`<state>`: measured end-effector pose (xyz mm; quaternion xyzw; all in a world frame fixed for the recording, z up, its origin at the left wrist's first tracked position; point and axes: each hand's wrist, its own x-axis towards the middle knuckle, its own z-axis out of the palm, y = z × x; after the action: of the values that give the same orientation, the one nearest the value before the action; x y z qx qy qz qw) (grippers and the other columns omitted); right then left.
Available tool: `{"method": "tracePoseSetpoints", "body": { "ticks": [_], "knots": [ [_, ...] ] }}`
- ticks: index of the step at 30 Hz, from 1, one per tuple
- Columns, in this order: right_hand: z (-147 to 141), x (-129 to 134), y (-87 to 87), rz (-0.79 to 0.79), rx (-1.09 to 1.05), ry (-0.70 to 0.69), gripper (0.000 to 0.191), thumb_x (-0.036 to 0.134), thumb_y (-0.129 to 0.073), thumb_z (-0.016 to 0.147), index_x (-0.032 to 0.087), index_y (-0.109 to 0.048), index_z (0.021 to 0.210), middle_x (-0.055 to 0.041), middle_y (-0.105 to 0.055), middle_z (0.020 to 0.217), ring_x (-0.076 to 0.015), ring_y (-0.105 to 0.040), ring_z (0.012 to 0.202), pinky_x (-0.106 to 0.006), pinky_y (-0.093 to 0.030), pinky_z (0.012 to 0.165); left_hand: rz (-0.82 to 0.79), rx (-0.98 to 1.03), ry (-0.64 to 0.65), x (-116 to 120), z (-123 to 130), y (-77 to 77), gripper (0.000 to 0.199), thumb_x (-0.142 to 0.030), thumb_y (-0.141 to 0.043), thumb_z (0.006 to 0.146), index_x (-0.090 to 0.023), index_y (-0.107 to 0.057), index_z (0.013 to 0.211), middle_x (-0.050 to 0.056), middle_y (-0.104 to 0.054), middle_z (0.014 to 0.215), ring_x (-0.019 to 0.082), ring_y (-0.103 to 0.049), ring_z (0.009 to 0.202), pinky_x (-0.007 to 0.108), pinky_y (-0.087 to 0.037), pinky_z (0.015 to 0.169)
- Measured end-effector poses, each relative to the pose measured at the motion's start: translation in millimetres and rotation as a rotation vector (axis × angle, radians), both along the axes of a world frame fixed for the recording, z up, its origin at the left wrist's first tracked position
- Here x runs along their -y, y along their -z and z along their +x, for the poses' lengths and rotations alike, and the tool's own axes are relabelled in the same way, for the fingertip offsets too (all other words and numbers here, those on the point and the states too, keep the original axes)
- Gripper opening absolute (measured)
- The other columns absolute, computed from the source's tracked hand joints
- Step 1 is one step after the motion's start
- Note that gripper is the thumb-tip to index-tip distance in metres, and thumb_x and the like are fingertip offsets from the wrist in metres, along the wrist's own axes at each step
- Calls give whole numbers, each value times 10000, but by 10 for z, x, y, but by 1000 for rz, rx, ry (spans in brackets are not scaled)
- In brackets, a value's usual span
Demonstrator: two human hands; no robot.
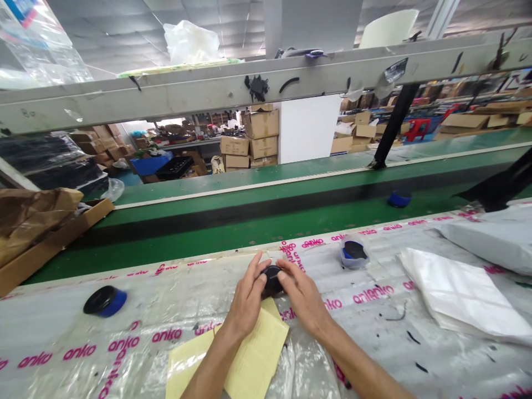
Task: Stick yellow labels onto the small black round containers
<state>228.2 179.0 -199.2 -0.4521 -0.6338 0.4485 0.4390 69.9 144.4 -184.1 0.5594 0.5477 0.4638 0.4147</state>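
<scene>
My left hand [248,299] and my right hand [303,296] meet at the middle of the worktop, one on each side of a black round disc-like piece [272,279]. Both thumbs rest on its top face while the fingers curve around its edge, which they partly hide. Yellow paper sheets [260,349] lie just below the piece, partly under my left forearm. A round black-and-blue piece [105,301] stands off to the left. On the right, a clear plastic cup [354,255] contains another black-and-blue part.
Plastic sheeting with pink print [162,310] covers the worktop. Beyond runs a green conveyor belt [224,227] carrying a blue-and-black round piece [399,199]. White bags [461,293] lie at right, an open carton [62,244] at left. A metal beam [199,91] crosses above.
</scene>
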Motion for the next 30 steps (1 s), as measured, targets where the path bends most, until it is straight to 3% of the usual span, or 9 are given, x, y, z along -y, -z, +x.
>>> {"method": "tracePoseSetpoints", "body": {
  "ticks": [3,6,9,12,16,23,28,30],
  "knots": [
    [-46,67,-18,205,133,-42,552,270,-714,771,280,-583,1307,-46,-640,1308,-291,-582,1191,-435,-459,1033,5,1,12,21,2,-39,530,-512,-386,1032,-316,-302,1517,37,-496,1477,232,-430,1377,429,-288,1196],
    [-67,96,-45,349,256,6,596,205,-705,757,237,-546,1330,-84,-630,1315,-294,-567,1211,-439,-460,1037,21,-25,-11,32,-6,-64,566,-584,-357,1021,-325,-290,1520,34,-443,1518,240,-363,1422,451,-206,1228],
    [36,73,-119,342,325,146,575,275,-682,813,193,-508,1355,-131,-634,1296,-315,-582,1191,-460,-486,1000,20,-46,-92,32,-23,-75,570,-623,-356,1005,-347,-317,1502,24,-390,1551,252,-306,1451,490,-177,1230],
    [257,7,-186,330,447,283,529,354,-653,859,181,-508,1337,-148,-656,1246,-340,-612,1140,-478,-510,945,-10,-86,-127,33,-27,-84,564,-642,-385,988,-342,-378,1466,37,-448,1508,267,-342,1428,525,-205,1213],
    [520,-148,-127,283,601,382,507,403,-611,896,171,-502,1333,-159,-673,1193,-365,-630,1107,-493,-513,908,-38,-155,-109,32,-10,-62,560,-653,-375,982,-342,-394,1447,40,-454,1502,274,-358,1415,538,-244,1193],
    [644,-162,97,269,624,402,537,366,-589,910,149,-439,1378,-174,-604,1342,-341,-605,1200,-480,-523,952,-59,-204,-117,60,-19,-36,559,-662,-381,969,-341,-418,1424,31,-449,1508,270,-383,1401,525,-279,1184],
    [707,-40,81,482,657,444,411,324,-489,981,151,-498,1353,-163,-521,1440,-332,-496,1312,-513,-497,1022,-57,-182,-172,85,-44,-120,562,-679,-386,954,-341,-443,1400,22,-466,1496,274,-414,1383,530,-317,1172],
    [679,-35,28,558,705,396,439,239,-513,961,148,-486,1389,-145,-536,1434,-332,-483,1312,-520,-463,1070,-50,-197,-180,118,-61,-130,569,-691,-399,941,-340,-464,1384,17,-487,1479,289,-423,1377,541,-332,1167]
  ]
}}
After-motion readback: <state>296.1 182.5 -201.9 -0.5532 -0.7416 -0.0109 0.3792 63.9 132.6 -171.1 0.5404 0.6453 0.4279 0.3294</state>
